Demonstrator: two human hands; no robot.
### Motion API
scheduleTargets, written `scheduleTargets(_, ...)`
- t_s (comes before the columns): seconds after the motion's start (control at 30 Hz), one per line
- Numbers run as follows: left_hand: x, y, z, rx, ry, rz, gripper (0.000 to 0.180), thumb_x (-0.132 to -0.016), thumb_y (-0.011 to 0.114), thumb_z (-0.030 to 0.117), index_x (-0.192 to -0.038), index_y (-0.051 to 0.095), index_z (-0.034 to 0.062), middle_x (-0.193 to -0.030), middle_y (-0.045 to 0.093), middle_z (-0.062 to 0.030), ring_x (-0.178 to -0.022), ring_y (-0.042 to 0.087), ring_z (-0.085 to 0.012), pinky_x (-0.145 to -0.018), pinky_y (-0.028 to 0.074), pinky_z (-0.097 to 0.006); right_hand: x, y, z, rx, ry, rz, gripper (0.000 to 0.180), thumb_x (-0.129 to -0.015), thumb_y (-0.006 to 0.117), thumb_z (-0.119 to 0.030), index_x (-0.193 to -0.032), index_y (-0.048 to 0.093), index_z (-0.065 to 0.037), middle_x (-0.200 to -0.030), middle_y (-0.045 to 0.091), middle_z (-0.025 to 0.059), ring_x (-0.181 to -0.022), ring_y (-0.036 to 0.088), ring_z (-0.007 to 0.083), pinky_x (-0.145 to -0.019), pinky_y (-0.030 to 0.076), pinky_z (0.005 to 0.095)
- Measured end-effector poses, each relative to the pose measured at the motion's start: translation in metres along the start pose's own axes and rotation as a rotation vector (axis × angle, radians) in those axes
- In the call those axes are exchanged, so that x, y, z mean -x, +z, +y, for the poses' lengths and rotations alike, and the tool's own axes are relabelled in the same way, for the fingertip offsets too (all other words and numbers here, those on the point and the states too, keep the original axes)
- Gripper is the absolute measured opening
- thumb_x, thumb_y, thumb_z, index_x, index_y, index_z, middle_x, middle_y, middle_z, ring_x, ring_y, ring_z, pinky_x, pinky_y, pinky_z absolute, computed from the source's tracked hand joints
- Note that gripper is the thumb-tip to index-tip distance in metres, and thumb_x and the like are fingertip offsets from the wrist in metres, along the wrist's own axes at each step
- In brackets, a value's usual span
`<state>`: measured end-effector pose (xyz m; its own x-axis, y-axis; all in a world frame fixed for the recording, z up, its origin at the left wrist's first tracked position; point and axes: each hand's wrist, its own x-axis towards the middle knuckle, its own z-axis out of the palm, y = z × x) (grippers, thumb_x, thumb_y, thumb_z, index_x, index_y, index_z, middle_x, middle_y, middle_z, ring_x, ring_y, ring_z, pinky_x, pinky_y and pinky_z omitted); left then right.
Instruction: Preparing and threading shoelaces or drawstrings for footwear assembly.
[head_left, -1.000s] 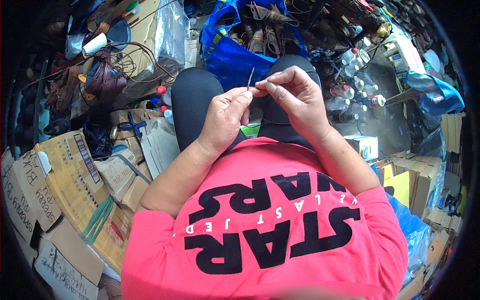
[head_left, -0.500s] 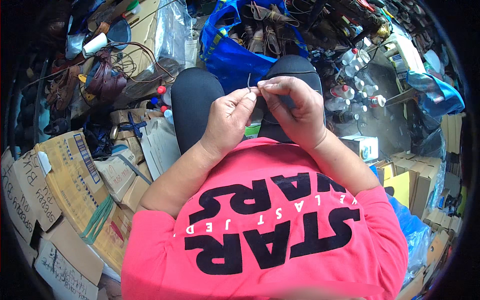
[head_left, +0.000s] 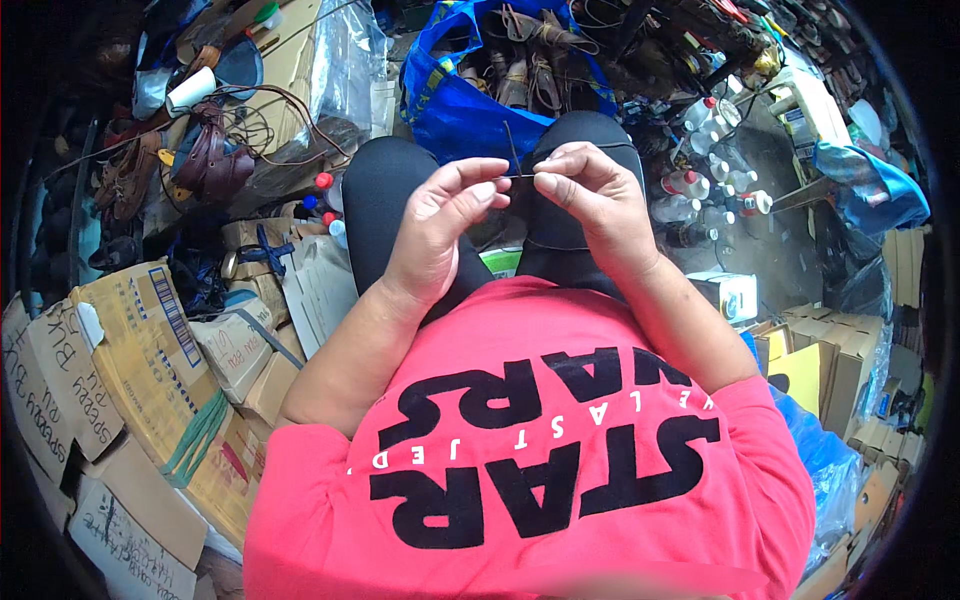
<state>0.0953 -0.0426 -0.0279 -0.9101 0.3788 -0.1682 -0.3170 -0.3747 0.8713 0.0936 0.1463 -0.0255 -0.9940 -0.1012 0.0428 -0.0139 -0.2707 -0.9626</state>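
Observation:
Above my lap, my right hand [head_left: 608,212] pinches a thin, needle-like piece [head_left: 524,177] between thumb and forefinger. Its free end points left, towards my other hand. A dark thread [head_left: 513,146] rises from it, bending slightly towards a blue bag. Just left of the needle, my left hand [head_left: 432,228] is open, its thumb and fingers apart and gripping nothing; whether a fingertip brushes the needle I cannot tell. Both hands are over my black-clad knees [head_left: 398,190].
Ahead of my knees stands the blue bag [head_left: 465,135] full of brown shoe-like pieces. Plastic bottles [head_left: 685,183] crowd the floor at right. Cardboard boxes [head_left: 150,340] are stacked at left, below leather pieces and cords [head_left: 215,160]. More cardboard [head_left: 835,350] lies at right.
My left thumb and forefinger have come apart and let go of the dark thread, and that hand has drawn slightly left. The right hand keeps its pinch; the thread stands higher.

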Motion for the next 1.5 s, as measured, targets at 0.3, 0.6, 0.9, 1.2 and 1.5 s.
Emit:
scheduleTargets(0.3, -0.001, -0.003, -0.001, -0.193, 0.187, 0.122, 0.01, -0.082, 0.066, 0.003, -0.092, 0.065, 0.0013, -0.086, 0.065, -0.0031, -0.08, 0.059, -0.0077, -0.075, 0.047, -0.021, -0.001, 0.001, -0.008, 0.124, 0.027, -0.035, 0.009, -0.079, 0.07, -0.008, -0.083, 0.066, -0.001, -0.084, 0.057, 0.0011, -0.079, 0.055, 0.0093, -0.073, 0.045, 0.0225)
scheduleTargets(0.6, 0.001, 0.008, -0.003, -0.321, 0.126, 0.096, 0.005, -0.081, 0.067, 0.004, -0.086, 0.065, 0.0021, -0.082, 0.062, -0.0012, -0.078, 0.056, -0.0078, -0.072, 0.044, -0.02, -0.002, 0.001, -0.002, 0.275, -0.028, -0.205, 0.015, -0.082, 0.068, -0.012, -0.093, 0.065, -0.001, -0.088, 0.058, 0.0011, -0.081, 0.054, 0.0081, -0.072, 0.046, 0.0236)
scheduleTargets(0.9, 0.003, 0.014, 0.003, -0.86, 0.433, 0.052, 0.014, -0.073, 0.074, 0.01, -0.081, 0.065, 0.0023, -0.083, 0.061, -0.0055, -0.079, 0.057, -0.0152, -0.072, 0.045, -0.028, -0.005, 0.014, -0.009, -0.078, 0.158, -0.186, 0.022, -0.086, 0.064, -0.014, -0.101, 0.063, 0.002, -0.088, 0.065, 0.0045, -0.08, 0.058, 0.0087, -0.072, 0.048, 0.0225)
scheduleTargets(1.2, 0.0, 0.005, 0.033, -0.999, 0.633, 0.064, 0.02, -0.073, 0.071, 0.007, -0.093, 0.068, 0.0045, -0.088, 0.067, -0.0092, -0.078, 0.064, -0.0191, -0.074, 0.048, -0.029, 0.0, 0.007, -0.011, 0.304, 0.065, -0.167, 0.017, -0.084, 0.066, -0.015, -0.09, 0.067, 0.001, -0.079, 0.065, 0.0022, -0.071, 0.056, 0.0058, -0.063, 0.047, 0.0219)
scheduleTargets(1.5, -0.002, 0.003, 0.04, -1.285, 0.686, -0.074, 0.015, -0.07, 0.07, 0.003, -0.085, 0.069, 0.0058, -0.085, 0.068, -0.009, -0.08, 0.065, -0.0226, -0.072, 0.048, -0.031, -0.002, 0.009, -0.017, 0.77, -0.169, -0.201, 0.012, -0.076, 0.07, -0.015, -0.081, 0.069, -0.004, -0.072, 0.064, 0.0104, -0.065, 0.06, 0.0203, -0.061, 0.048, 0.03)
